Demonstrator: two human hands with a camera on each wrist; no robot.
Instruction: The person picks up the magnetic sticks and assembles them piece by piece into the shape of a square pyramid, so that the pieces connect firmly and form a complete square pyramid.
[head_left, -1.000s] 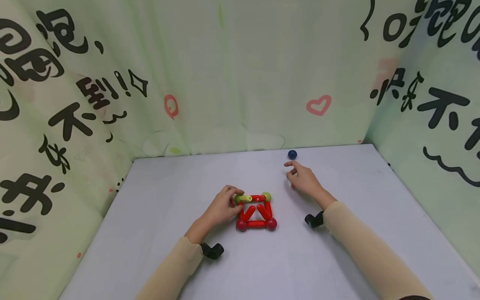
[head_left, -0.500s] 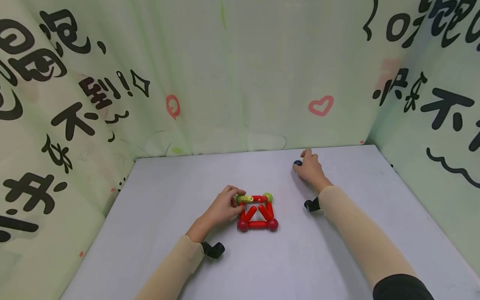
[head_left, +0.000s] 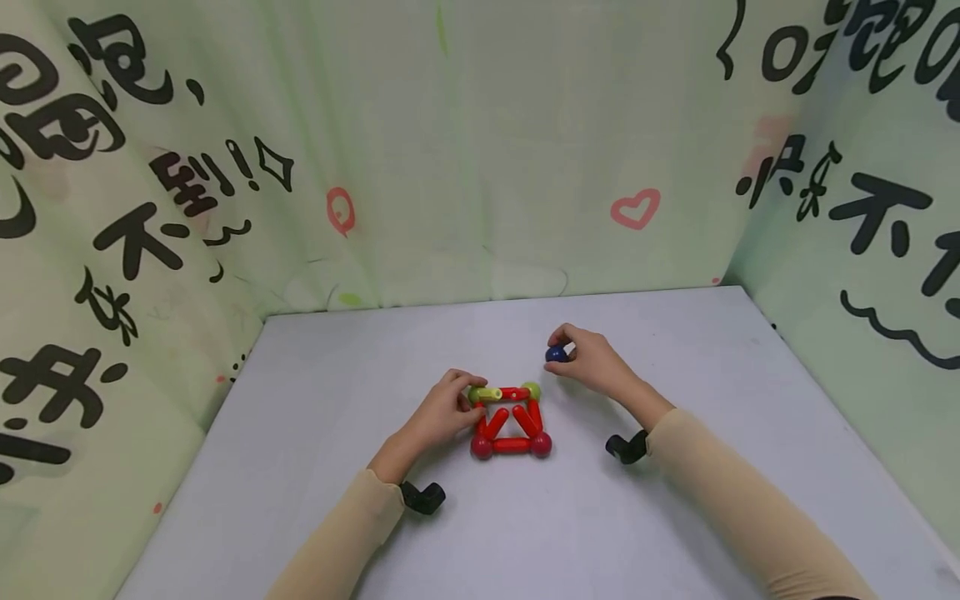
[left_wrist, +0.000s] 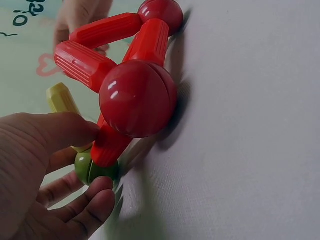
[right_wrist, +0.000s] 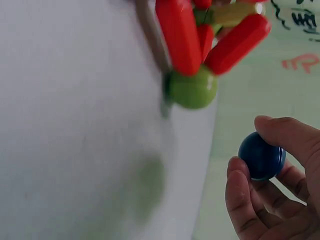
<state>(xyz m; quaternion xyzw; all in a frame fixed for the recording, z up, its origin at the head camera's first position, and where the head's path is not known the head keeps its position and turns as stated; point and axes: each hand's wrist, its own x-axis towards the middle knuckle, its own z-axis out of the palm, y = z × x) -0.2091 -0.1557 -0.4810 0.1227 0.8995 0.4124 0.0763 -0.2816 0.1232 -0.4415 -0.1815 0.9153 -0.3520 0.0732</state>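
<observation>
A frame of red rods (head_left: 512,446) and balls lies mid-table, with two dark red balls (left_wrist: 137,98) on its near side and two green balls (right_wrist: 194,87) on its far side. A yellow-green rod (left_wrist: 62,100) sticks up from the far left green ball, and other red rods tilt up from the corners. My left hand (head_left: 442,410) holds the frame at that far left corner, thumb on a red rod and fingers around the green ball. Beyond the frame's far right corner, my right hand (head_left: 596,362) pinches a dark blue ball (right_wrist: 260,156) between thumb and fingers, raised over the table.
The white table (head_left: 300,433) meets a pale green curtain (head_left: 525,167) at the back and sides, printed with black characters and red marks. A black camera mount sits on each wrist (head_left: 423,498).
My right hand reached to the back of the table, took hold of the blue ball and brought it nearer and left, toward the frame. The left hand keeps its hold on the corner.
</observation>
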